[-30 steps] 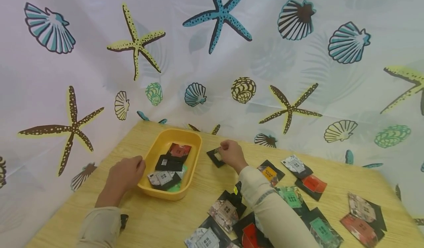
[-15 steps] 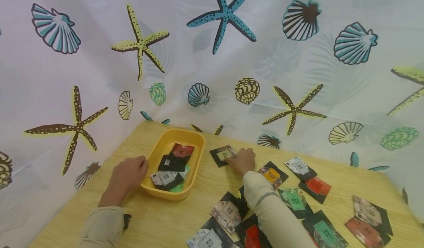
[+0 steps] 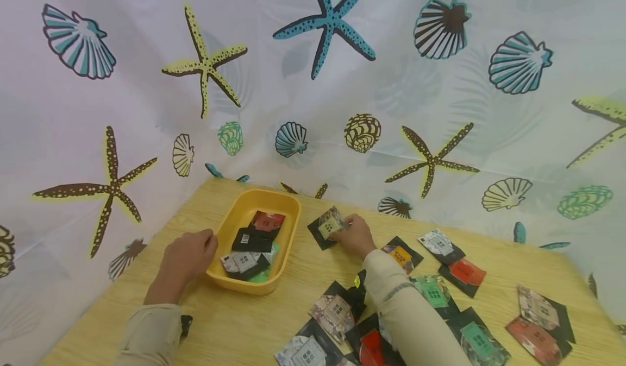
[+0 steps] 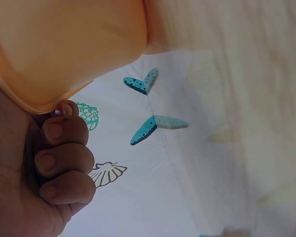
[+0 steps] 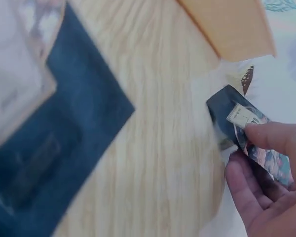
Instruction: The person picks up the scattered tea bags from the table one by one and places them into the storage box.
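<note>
My right hand [image 3: 357, 237] pinches a small flat black packet [image 3: 324, 229] with a pale yellow label and a floral print, right of the yellow tub [image 3: 242, 285]. In the right wrist view the thumb lies on the label side of the packet [image 5: 228, 112] and the fingers are behind it; the packet is tilted up off the wood. At the tub's left side my left hand [image 3: 189, 253] grips the rim, its fingers curled under the edge in the left wrist view. Inside the tub lie a red-labelled packet [image 3: 267, 222], a black one [image 3: 251, 242] and others.
Several similar packets lie spread over the wooden table [image 3: 220, 322], among them a grey-pink one [image 3: 335, 311], an orange-labelled one [image 3: 400, 253] and a green-labelled one [image 3: 476, 339]. A white curtain [image 3: 313, 105] with printed starfish and shells stands behind the table's back edge.
My right hand has moved from above the packet to its right edge, then pinched and lifted it. The left hand has stayed at the tub's rim.
</note>
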A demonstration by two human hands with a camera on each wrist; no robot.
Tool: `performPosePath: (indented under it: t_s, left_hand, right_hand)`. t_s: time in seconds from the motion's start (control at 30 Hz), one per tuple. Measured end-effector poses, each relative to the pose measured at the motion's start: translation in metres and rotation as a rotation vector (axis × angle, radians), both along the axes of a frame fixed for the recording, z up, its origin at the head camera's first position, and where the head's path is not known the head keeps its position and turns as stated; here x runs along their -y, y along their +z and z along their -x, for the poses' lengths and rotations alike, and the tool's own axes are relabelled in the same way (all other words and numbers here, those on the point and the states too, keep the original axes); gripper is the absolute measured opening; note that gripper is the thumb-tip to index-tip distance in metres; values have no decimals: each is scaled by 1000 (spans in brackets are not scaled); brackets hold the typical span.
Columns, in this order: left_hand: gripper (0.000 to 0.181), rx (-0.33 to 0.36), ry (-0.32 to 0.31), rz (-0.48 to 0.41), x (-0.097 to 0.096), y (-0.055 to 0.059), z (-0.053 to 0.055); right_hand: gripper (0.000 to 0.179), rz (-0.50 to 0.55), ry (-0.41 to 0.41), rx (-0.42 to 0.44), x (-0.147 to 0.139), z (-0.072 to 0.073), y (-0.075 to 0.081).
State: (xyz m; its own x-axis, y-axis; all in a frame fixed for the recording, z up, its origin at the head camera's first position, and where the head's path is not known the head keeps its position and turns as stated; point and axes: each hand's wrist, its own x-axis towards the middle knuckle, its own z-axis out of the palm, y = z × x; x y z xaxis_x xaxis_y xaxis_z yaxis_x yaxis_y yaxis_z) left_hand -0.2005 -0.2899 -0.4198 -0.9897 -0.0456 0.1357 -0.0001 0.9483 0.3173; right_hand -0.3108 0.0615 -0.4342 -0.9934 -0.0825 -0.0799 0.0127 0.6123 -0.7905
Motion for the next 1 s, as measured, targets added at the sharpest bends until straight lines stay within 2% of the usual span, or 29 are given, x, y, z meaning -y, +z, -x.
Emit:
performPosePath:
  t_s: [0.13,0.23,0.37,0.67,0.83,0.93,1.0]
  left_hand:
    - [30,0,-5,1,0,-3,1]
    - [30,-7,-6,5,-1,-4,1]
    - [30,-6,-2,4,-1,-3,0]
    - [30,-11,2,3,-3,2,-3]
    - [31,4,5,9,-3,2,-3]
    - [31,18,10,10,-3,2,-2]
    - [30,21,12,11,-3,2,-2]
  right_hand:
    - [26,206,4,74,-1,0,-3]
    - [13,308,4,91,-1,1,-5]
    - [19,382,17,78,-2,2,-4]
    - [23,499,0,95,1,0,11]
    - [28,591,59,93,15,-2,22]
    - [30,547,106,90,28,-9,31]
    - [30,492,164,96,36,-14,35]
